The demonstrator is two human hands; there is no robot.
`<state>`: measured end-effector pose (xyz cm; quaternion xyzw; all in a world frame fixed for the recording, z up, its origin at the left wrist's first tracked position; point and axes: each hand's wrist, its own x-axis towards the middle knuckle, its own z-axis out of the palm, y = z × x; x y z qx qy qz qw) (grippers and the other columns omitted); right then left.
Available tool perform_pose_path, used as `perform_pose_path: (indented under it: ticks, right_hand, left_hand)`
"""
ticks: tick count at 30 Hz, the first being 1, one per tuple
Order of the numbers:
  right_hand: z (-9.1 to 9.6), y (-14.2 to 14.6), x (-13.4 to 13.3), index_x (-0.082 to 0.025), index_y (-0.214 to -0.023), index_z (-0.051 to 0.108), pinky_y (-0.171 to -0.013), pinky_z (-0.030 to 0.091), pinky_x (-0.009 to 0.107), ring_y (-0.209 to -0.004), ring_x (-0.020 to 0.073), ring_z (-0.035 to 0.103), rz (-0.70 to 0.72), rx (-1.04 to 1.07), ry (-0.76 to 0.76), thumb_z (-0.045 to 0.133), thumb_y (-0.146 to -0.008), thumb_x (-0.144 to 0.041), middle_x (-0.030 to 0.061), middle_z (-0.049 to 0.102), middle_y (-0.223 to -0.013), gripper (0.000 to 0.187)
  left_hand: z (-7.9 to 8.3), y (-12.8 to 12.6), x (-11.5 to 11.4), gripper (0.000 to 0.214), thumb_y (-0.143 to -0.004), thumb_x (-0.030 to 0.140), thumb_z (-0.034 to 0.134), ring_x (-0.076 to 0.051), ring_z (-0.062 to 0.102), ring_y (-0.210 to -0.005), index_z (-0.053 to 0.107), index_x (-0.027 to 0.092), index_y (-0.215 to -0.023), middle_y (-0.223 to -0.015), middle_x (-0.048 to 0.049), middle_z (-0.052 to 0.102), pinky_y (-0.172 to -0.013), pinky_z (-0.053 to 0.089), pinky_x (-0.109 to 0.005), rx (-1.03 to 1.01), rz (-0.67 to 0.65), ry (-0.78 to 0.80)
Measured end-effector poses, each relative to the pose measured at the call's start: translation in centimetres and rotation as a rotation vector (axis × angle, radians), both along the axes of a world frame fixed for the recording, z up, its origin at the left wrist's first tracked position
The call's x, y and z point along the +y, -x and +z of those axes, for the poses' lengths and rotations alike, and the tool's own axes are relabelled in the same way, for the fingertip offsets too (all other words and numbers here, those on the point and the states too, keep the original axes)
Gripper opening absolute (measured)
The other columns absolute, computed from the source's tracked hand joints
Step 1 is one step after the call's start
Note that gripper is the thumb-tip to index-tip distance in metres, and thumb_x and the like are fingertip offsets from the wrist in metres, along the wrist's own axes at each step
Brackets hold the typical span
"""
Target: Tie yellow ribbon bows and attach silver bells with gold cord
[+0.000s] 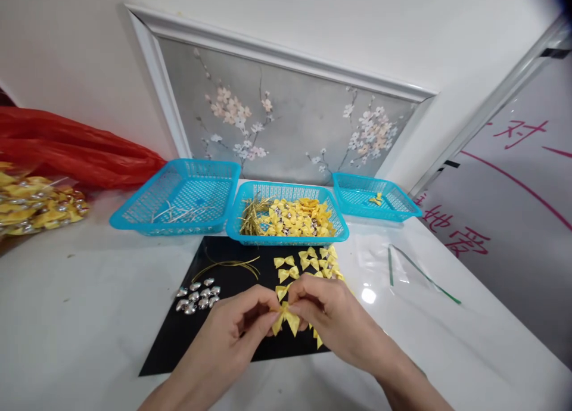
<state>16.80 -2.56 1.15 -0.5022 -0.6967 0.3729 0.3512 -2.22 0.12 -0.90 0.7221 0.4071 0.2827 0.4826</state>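
Note:
Between my two hands, above the front part of a black mat (165, 345), is a yellow ribbon bow (286, 320) with its two tails hanging down. My left hand (245, 318) pinches the bow's left side between thumb and forefinger. From the other side, my right hand (324, 310) is closed on it in the same way. Behind the hands, more yellow bows (288, 273) lie in rows on the mat, some hidden by my right hand. Silver heart-shaped beads (194, 296) are grouped at the mat's left, below a few gold ties (227, 265).
A blue basket (288, 240) behind the mat holds yellow bows and gold ties. The left basket (179, 227) contains white strips; the right basket (370, 211) has one small bow. A clear bag (375, 262) with green edging lies right. Bagged bows (36, 202) and red plastic (80, 146) are left.

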Motion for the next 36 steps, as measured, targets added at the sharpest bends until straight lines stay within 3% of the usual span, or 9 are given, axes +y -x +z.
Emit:
perform_pose_path:
  ticks: [7,17,24,26,30,33,36]
  right_hand:
    - [-0.3,0.3,0.0,-0.021,-0.075,0.049,-0.061,0.034,0.019,-0.069,0.0092,0.050,0.017,-0.167,-0.096,0.051,-0.085,-0.004,-0.0052,0.054,-0.073,0.020]
    - [-1.8,0.7,-0.4,-0.021,-0.079,0.044,-0.063,0.034,0.021,-0.071,0.0115,0.049,-0.025,-0.145,-0.107,0.045,-0.088,-0.006,-0.0024,0.052,-0.078,0.018]
    - [-1.8,0.6,-0.2,-0.021,-0.079,0.046,-0.058,0.034,0.021,-0.064,0.0103,0.049,-0.055,-0.087,-0.038,0.046,-0.088,-0.008,-0.0040,0.055,-0.072,0.016]
    - [-1.8,0.6,-0.2,-0.021,-0.078,0.048,-0.059,0.035,0.020,-0.065,0.0104,0.051,-0.069,-0.056,-0.019,0.048,-0.087,-0.008,-0.0040,0.056,-0.071,0.016]
    - [-1.8,0.3,-0.2,-0.021,-0.088,0.051,-0.062,0.040,0.020,-0.068,0.0104,0.055,-0.025,0.044,0.007,0.045,-0.091,-0.011,-0.0026,0.058,-0.077,0.012]
    - [-1.7,-0.1,-0.2,-0.021,-0.097,0.052,-0.064,0.042,0.021,-0.069,0.0109,0.057,-0.013,0.070,-0.031,0.038,-0.095,-0.016,-0.0011,0.059,-0.080,0.015]
    - [-1.3,-0.3,-0.3,-0.021,-0.093,0.054,-0.068,0.042,0.023,-0.077,0.0125,0.056,-0.043,0.028,-0.127,0.044,-0.093,-0.015,0.0006,0.060,-0.085,0.011]
  left_hand:
    - [-0.2,0.0,0.0,0.015,-0.088,0.022,0.044,-0.015,0.057,-0.062,0.052,0.023,-0.075,-0.063,0.0045,0.057,-0.058,0.042,-0.025,0.083,-0.018,0.041]
    - [-0.4,-0.2,0.0,0.018,-0.092,0.028,0.041,-0.015,0.050,-0.065,0.048,0.024,-0.076,-0.070,0.0042,0.052,-0.059,0.039,-0.026,0.079,0.063,-0.002]
    - [-0.2,-0.5,0.0,0.016,-0.093,0.035,0.045,-0.015,0.055,-0.069,0.049,0.025,-0.081,-0.072,0.0046,0.055,-0.065,0.044,-0.027,-0.092,0.031,0.157]
    - [0.0,-0.6,-0.1,0.007,-0.091,0.032,0.051,-0.015,0.058,-0.072,0.050,0.026,-0.089,-0.074,0.0047,0.059,-0.068,0.046,-0.027,-0.172,0.033,0.229]
    - [0.1,-0.7,0.0,0.013,-0.086,0.026,0.059,-0.013,0.061,-0.069,0.052,0.025,-0.097,-0.074,0.0051,0.064,-0.065,0.049,-0.024,-0.283,0.069,0.330]
    - [0.0,-0.8,0.0,0.013,-0.085,0.024,0.060,-0.011,0.061,-0.067,0.053,0.024,-0.096,-0.073,0.0053,0.066,-0.063,0.049,-0.022,-0.327,0.067,0.378]
    - [0.1,-1.0,0.0,0.015,-0.083,0.022,0.063,-0.011,0.062,-0.067,0.053,0.024,-0.094,-0.072,0.0051,0.066,-0.063,0.049,-0.022,-0.338,0.078,0.401]
